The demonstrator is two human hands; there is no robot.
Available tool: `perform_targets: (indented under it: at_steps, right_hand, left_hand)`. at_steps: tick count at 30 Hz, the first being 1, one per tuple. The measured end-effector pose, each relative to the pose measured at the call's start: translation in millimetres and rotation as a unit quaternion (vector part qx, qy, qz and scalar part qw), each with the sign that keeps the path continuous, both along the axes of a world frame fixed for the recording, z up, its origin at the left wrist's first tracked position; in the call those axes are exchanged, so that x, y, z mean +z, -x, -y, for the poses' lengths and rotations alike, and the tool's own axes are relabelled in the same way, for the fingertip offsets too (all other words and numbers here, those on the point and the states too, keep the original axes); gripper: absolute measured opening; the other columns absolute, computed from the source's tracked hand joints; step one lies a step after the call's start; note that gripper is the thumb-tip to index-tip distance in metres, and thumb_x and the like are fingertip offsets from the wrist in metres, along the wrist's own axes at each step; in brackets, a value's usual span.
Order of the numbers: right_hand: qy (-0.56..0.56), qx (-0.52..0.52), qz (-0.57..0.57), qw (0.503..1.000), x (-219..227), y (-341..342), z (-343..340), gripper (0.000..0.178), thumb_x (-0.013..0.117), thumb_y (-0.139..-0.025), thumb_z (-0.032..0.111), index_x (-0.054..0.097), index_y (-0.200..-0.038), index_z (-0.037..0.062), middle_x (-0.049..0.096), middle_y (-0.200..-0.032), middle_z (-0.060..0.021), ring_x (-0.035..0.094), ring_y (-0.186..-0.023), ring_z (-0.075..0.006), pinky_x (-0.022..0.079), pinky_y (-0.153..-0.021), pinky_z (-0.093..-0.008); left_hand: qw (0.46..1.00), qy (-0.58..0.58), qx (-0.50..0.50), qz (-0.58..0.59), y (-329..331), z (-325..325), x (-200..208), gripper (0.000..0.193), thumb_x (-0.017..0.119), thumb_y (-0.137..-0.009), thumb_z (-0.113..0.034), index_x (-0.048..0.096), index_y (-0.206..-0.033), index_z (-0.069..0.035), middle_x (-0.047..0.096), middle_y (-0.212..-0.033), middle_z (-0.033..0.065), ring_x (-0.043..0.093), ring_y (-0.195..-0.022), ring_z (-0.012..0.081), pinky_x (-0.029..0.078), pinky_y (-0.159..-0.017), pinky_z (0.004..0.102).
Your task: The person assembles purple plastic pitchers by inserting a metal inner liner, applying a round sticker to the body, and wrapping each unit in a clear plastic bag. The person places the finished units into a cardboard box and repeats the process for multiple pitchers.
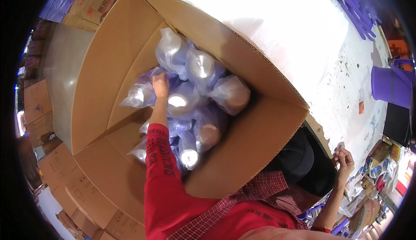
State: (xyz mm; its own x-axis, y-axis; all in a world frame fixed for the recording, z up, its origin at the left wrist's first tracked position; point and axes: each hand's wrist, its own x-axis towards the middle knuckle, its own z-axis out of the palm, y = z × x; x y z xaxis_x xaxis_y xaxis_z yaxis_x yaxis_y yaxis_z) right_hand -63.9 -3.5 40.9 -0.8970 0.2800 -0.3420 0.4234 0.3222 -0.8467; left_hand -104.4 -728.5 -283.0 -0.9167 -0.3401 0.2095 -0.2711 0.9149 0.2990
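Note:
A deep open cardboard box [104, 71] stands in front of me, holding several items wrapped in clear plastic bags. My left hand [160, 84] reaches down inside it, fingers closed on a purple plastic-wrapped item [172, 79] at the left of the pile. Beside that hand lie more bagged items, among them one with a round silvery end [201, 65] and one with a pale tan end [236, 97]. Away to the right, my right hand [343, 160] is raised by the table's edge with its fingers curled together; whether anything is in them is not visible.
A white, stained tabletop [342, 79] runs along the box's far right side. A purple watering can-like container [392, 84] and purple strips [355, 10] are on it. Closed cartons [86, 192] stand at the left; another carton [93, 4] sits behind the box.

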Motion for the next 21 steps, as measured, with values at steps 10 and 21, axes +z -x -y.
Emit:
perform_targets:
  at_steps: [10,21]
  right_hand:
    - [-0.025,0.042,0.02,0.999,-3.6,-1.3,7.0,0.016,0.063,-0.095,0.016,0.068,-0.102,0.0022,0.068,-0.087,-0.0024,0.057,-0.068,-0.0058,0.043,-0.061,-0.0182]
    - [-0.043,0.027,0.047,0.998,-2.5,2.6,8.6,0.016,0.062,-0.096,0.016,0.068,-0.102,0.0026,0.066,-0.084,-0.0011,0.056,-0.069,-0.0067,0.043,-0.062,-0.0188]
  left_hand:
    - [0.952,0.008,-0.124,0.279,2.2,26.6,-32.4,0.045,0.054,-0.077,0.002,0.062,-0.12,-0.011,0.069,-0.103,0.0179,0.063,-0.102,0.0324,0.041,-0.098,0.0394]
    - [0.949,-0.051,-0.22,0.22,12.5,11.2,-26.5,0.039,0.059,-0.074,0.002,0.067,-0.109,-0.013,0.068,-0.1,0.0194,0.062,-0.101,0.0349,0.048,-0.092,0.0411]
